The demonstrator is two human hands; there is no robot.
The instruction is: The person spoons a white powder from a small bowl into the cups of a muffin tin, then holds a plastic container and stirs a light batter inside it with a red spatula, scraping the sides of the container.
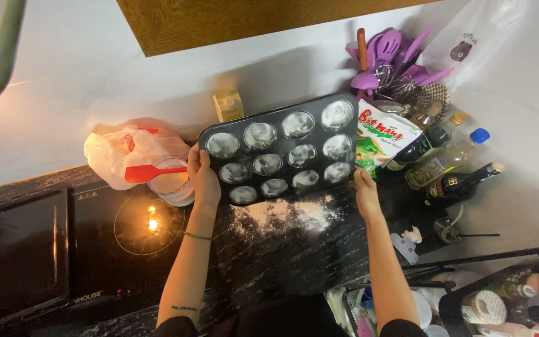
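Currently my left hand (202, 176) and right hand (364, 188) are clamped on opposite edges of the dark muffin tin (285, 147), tilted up above the surface (282, 249). Flour (288, 213) lies spilled just below it; a bowl with a red spatula (151, 171) sits left of it.

The dark metal twelve-cup muffin tray (282, 150) is held tilted, cups facing the camera, between the left hand (202, 178) at its left edge and the right hand (364, 187) at its lower right corner. Each cup shows a whitish floured coating.
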